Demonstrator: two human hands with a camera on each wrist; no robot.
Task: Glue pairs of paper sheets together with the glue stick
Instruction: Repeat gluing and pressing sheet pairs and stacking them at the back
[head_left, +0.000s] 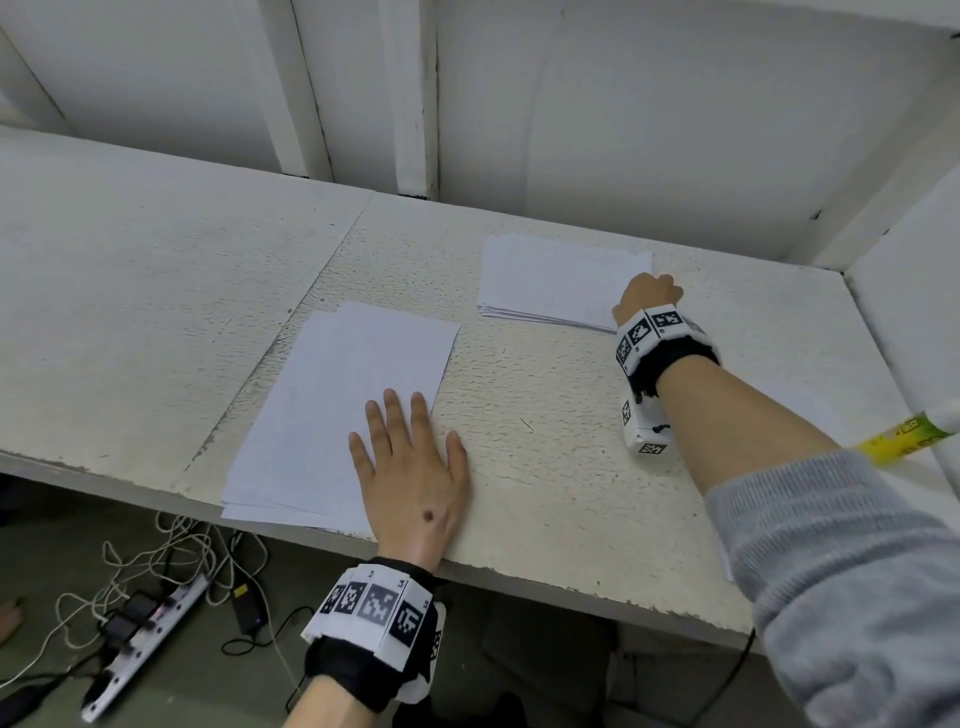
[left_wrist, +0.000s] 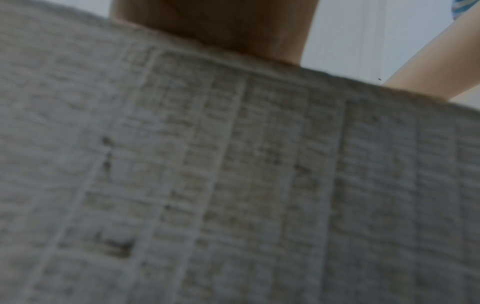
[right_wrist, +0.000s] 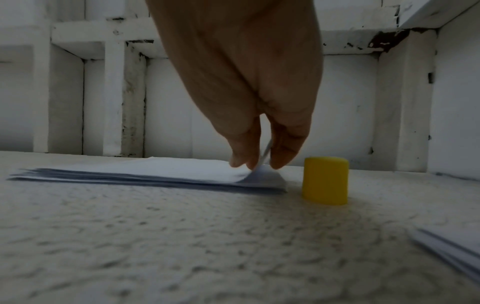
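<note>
On far stack (head_left: 550, 280) | right hand (head_left: 650, 292) fingers (right_wrist: 284, 148) pinching top sheet (right_wrist: 259, 172) | left hand (head_left: 415, 478) spread flat

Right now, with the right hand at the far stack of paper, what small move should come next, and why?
Probably lift the pinched top sheet clear of the far stack. The right hand already holds its raised corner between the fingers, while the rest still lies on the stack. The left hand lies flat on the near pile, where the sheet likely goes.

White rough table (head_left: 545, 415), panelled wall (head_left: 649, 104)
</note>
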